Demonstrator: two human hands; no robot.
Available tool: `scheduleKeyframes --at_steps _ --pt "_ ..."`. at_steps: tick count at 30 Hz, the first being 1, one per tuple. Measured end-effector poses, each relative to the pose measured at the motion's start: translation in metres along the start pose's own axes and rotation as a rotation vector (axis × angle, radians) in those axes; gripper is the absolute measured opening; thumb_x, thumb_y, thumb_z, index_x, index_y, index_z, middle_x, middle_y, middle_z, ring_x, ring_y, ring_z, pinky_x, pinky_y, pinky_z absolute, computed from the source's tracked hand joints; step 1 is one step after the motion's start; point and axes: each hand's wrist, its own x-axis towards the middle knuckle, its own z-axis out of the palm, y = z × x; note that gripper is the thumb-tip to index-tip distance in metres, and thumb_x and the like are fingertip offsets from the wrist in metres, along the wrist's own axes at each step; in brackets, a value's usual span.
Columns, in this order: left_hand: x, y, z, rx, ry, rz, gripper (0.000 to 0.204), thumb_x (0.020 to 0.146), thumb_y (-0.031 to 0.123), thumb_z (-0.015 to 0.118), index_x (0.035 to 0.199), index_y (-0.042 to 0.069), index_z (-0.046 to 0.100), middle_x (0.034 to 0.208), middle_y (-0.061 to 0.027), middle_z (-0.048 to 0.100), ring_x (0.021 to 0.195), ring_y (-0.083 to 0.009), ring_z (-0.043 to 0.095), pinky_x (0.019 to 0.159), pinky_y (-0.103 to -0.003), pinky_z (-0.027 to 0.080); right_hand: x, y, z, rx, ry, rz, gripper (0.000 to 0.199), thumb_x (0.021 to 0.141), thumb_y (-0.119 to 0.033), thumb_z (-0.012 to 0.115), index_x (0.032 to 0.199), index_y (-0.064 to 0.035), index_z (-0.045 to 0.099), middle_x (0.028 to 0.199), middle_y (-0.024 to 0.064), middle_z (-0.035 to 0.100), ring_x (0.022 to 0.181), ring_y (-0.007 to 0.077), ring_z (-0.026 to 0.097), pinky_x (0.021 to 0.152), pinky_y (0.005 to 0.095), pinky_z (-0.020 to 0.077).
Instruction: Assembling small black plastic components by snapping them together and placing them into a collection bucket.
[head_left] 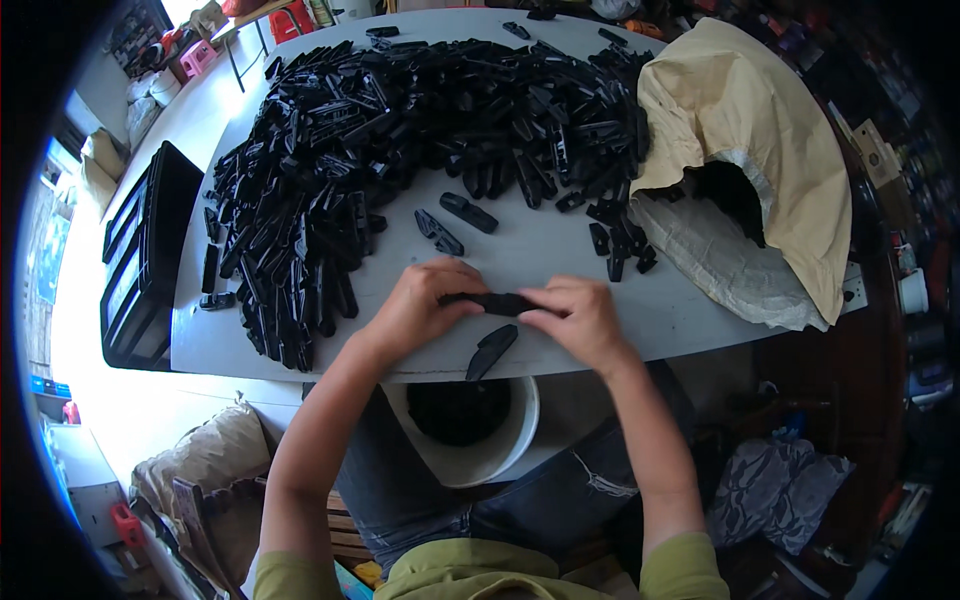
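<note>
Near the front edge of the table, my left hand [428,303] and my right hand [580,312] are closed on the two ends of one long black plastic part [497,303]. Fingers cover both of its ends, so only the middle shows. Just below it, another black plastic part [491,352] lies slanted at the table's edge. Two more loose parts, one ribbed [439,232] and one smooth [468,213], rest beyond my hands. A large heap of similar black parts [400,110] curves around the far and left sides.
The grey-white table [400,205] ends just in front of me. A tan sack [750,110] lies open at the right. A black crate [150,255] stands at the left. Between my legs, a white bucket [528,430] holds dark contents.
</note>
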Motion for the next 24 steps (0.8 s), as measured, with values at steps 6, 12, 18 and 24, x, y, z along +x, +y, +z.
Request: scheduleKeyframes --at_steps 6,12,18,24 --pt "-0.015 0.011 -0.004 0.072 -0.028 0.004 0.022 0.072 0.003 0.075 0.094 0.000 0.072 0.100 -0.0145 0.068 0.096 -0.0294 0.063 0.083 -0.037 0.052 -0.012 -0.020 0.016 -0.131 0.131 0.029 0.027 0.076 -0.021 0.078 0.096 -0.0048 0.071 0.081 0.0105 0.063 0.073 0.0288 0.064 0.062 0.0373 0.0495" --pt "-0.019 0.007 -0.028 0.402 0.085 -0.002 0.029 0.079 0.002 0.069 0.107 0.003 0.068 0.108 -0.0115 0.060 0.101 -0.0292 0.059 0.088 -0.036 0.050 -0.020 0.015 -0.024 -0.605 0.499 0.359 0.031 0.084 -0.031 0.072 0.094 -0.0043 0.059 0.089 0.0107 0.059 0.075 0.0293 0.060 0.065 0.0396 0.0483" --pt "0.018 -0.004 -0.034 0.707 0.098 0.021 0.023 0.079 0.000 0.067 0.102 0.002 0.066 0.105 -0.0127 0.060 0.102 -0.0301 0.056 0.090 -0.036 0.048 -0.017 0.021 -0.017 -0.674 0.399 0.400 0.023 0.084 -0.023 0.070 0.091 -0.0044 0.058 0.091 0.0110 0.061 0.081 0.0302 0.064 0.067 0.0403 0.0502" --pt "0.011 0.008 0.000 0.214 -0.053 0.092 0.021 0.080 0.001 0.065 0.101 0.004 0.067 0.102 -0.0125 0.060 0.097 -0.0284 0.056 0.087 -0.038 0.048 -0.012 -0.006 0.003 -0.012 0.340 0.191 0.016 0.079 -0.007 0.071 0.088 -0.0008 0.060 0.071 0.0026 0.057 0.059 0.0093 0.053 0.052 0.0243 0.0411"
